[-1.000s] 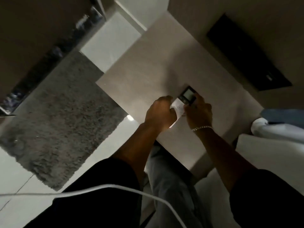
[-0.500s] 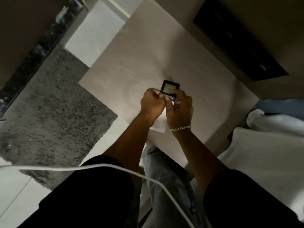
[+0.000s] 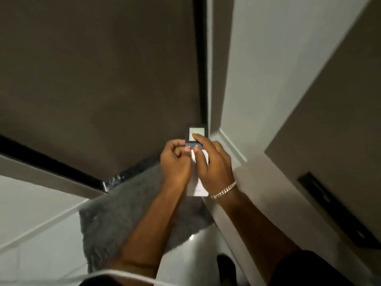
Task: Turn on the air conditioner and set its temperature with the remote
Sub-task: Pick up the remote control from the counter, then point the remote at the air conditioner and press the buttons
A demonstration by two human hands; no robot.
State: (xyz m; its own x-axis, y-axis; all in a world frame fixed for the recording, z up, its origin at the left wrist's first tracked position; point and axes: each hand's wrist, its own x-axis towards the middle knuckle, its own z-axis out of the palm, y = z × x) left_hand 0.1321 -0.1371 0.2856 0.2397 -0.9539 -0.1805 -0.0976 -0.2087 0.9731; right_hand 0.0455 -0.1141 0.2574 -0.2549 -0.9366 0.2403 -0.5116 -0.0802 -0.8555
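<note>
Two hands hold one remote [image 3: 196, 159] up in the air. The left hand [image 3: 175, 162] is clamped on its left side. The remote's long side points far, away from the person. The right hand [image 3: 212, 162] wraps its right side, thumb near the buttons.

Nothing is legible: the remote [image 3: 195, 141] screen's marks are too blurred to read.

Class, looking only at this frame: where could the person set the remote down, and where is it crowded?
Free: the pale surface right of the right hand, up to the dark slot; also the grey rug below. Crowded: both hands, the left hand included, grip the remote.
</note>
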